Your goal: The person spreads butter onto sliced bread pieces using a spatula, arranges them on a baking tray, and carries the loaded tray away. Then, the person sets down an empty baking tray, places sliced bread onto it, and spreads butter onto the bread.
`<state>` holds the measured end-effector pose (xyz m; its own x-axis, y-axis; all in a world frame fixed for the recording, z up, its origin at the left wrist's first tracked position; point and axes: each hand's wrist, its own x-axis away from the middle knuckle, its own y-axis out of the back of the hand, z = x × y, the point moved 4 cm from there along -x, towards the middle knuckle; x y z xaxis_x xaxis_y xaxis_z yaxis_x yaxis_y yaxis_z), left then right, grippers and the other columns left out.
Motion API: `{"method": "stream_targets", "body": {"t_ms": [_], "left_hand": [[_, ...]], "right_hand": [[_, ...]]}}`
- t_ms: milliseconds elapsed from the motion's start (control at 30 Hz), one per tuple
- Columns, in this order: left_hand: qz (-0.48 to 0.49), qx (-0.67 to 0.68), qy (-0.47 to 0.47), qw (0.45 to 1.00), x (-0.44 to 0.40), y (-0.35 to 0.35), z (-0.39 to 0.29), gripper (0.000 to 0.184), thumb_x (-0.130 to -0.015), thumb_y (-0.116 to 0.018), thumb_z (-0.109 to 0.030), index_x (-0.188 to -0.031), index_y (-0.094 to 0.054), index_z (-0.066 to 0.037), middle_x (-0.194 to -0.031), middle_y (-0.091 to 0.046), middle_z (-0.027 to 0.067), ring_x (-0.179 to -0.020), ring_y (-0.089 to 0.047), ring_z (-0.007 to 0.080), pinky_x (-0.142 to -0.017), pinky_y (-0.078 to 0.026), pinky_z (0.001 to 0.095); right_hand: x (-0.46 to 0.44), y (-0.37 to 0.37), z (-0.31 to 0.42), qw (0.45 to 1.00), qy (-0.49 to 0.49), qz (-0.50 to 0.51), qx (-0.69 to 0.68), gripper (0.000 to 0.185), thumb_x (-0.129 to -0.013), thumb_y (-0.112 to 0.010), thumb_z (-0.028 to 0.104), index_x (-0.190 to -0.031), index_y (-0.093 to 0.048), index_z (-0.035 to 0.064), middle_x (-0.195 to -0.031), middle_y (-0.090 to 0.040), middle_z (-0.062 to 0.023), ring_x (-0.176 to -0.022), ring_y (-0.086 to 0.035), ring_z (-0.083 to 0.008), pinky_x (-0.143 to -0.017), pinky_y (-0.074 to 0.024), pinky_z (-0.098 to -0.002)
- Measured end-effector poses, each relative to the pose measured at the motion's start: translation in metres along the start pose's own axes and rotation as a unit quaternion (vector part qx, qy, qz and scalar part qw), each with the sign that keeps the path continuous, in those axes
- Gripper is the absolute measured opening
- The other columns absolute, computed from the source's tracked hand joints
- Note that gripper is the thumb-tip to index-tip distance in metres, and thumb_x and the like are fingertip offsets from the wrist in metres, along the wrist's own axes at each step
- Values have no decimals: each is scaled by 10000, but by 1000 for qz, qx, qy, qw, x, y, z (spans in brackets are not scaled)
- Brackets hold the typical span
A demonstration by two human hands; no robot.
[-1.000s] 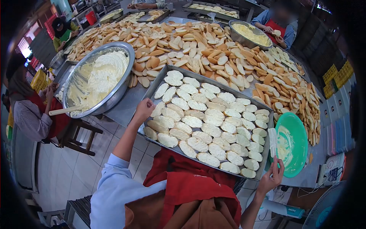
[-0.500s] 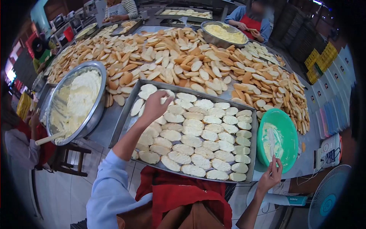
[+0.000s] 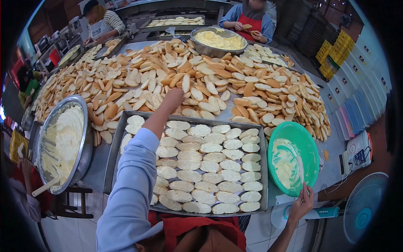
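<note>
While the tray (image 3: pixel 263 159) of coated bread slices (image 3: pixel 203 196) lies square to the body in the lower centre of the frame, probably to put every row within easy reach, the wearer's left hand (image 3: pixel 173 99) stretches over its far edge. Its fingers are bent down at the near side of the bread pile (image 3: pixel 126 80); whether they grip a piece cannot be told. At lower right, the right hand (image 3: pixel 303 203) has its fingers closed round the handle of a spreader (image 3: pixel 300 168), its blade inside the green bowl (image 3: pixel 311 147), perhaps propped there to keep the cream off the bench (image 3: pixel 331 164).

That bowl sits just beside the tray, handy for the right hand. At left, a large metal bowl (image 3: pixel 87 145) of cream tilts, its opening turned towards the left of the frame. Beyond the pile, at top centre, is another metal bowl (image 3: pixel 218 53), near a person in a red apron (image 3: pixel 247 35).
</note>
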<state>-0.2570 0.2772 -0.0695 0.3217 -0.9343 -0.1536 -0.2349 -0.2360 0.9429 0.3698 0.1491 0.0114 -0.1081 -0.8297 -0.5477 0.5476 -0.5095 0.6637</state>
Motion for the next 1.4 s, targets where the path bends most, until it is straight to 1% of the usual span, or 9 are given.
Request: {"method": "stream_targets", "body": {"t_ms": [300, 400, 467, 500, 667, 967, 1200, 1300, 1400], "left_hand": [[24, -58, -128, 990, 20, 16, -3, 293, -772, -651, -190, -951, -605, 37, -897, -625, 228, -875, -605, 365, -778, -490, 414], [100, 98, 7, 990, 27, 22, 9, 355, -821, -627, -173, -1105, -558, 29, -949, -636, 168, -897, -615, 299, -783, -491, 363], [113, 480, 96, 865, 40, 26, 2, 416, -877, -584, -155, -1246, -478, 7, -1083, -594, 91, -959, -585, 200, -827, -477, 302], [115, 478, 91, 866, 49, 33, -6, 416, -877, -584, -155, -1246, -478, 7, -1083, -594, 91, -959, -585, 200, -827, -477, 302], [162, 727, 60, 665, 116, 66, -63, 516, -898, -539, -121, -1367, -344, -25, -1229, -503, 81, -1086, -520, 168, -957, -429, 282], [181, 796, 75, 573, 219, 96, -144, 678, -824, -601, -73, -1405, -253, -30, -1267, -480, 193, -1037, -588, 277, -866, -535, 347], [180, 812, 116, 542, 255, 83, -147, 753, -757, -673, -66, -1395, -276, -34, -1234, -504, 176, -1032, -589, 284, -867, -533, 366], [195, 815, 130, 530, 257, 70, -162, 748, -737, -658, -34, -1390, -292, -40, -1232, -505, 168, -1058, -574, 292, -900, -512, 373], [225, 823, 128, 505, 255, 60, -187, 744, -724, -638, -11, -1386, -298, -27, -1255, -486, 173, -1102, -547, 299, -950, -476, 391]], "right_hand": [[-27, -18, 16, 998, -4, 55, -41, 294, -800, -585, -49, -1060, -678, 53, -956, -636, -119, -839, -614, -220, -707, -464, -297], [-26, -17, 20, 997, -5, 64, -48, 287, -797, -584, -50, -1049, -681, 49, -952, -641, -123, -831, -620, -222, -720, -467, -299], [-27, -15, 18, 997, -8, 63, -51, 284, -795, -584, -51, -1043, -682, 45, -943, -644, -126, -819, -624, -225, -727, -470, -302], [-27, -17, 13, 993, -29, 88, -73, 273, -793, -590, -42, -1036, -683, 42, -920, -649, -130, -802, -629, -226, -724, -471, -301], [-38, -32, -13, 984, -38, 150, -89, 197, -787, -628, 44, -972, -696, 33, -839, -673, -154, -779, -652, -231, -681, -479, -302], [-69, -84, -13, 964, 6, 261, -43, 198, -735, -629, 102, -895, -737, 143, -807, -672, -160, -724, -629, -317, -714, -495, -354], [-72, -49, -52, 867, -112, 452, -177, 210, -748, -679, 33, -930, -737, 122, -674, -672, -53, -474, -505, -92, -478, -425, -254], [-74, -27, -61, 845, -168, 433, -264, 216, -784, -642, -1, -940, -736, 115, -634, -630, -15, -427, -411, -40, -411, -354, -215], [-76, -26, -66, 872, -184, 396, -221, 199, -747, -670, 32, -918, -739, 109, -667, -663, -43, -475, -505, -94, -473, -421, -252]]}}
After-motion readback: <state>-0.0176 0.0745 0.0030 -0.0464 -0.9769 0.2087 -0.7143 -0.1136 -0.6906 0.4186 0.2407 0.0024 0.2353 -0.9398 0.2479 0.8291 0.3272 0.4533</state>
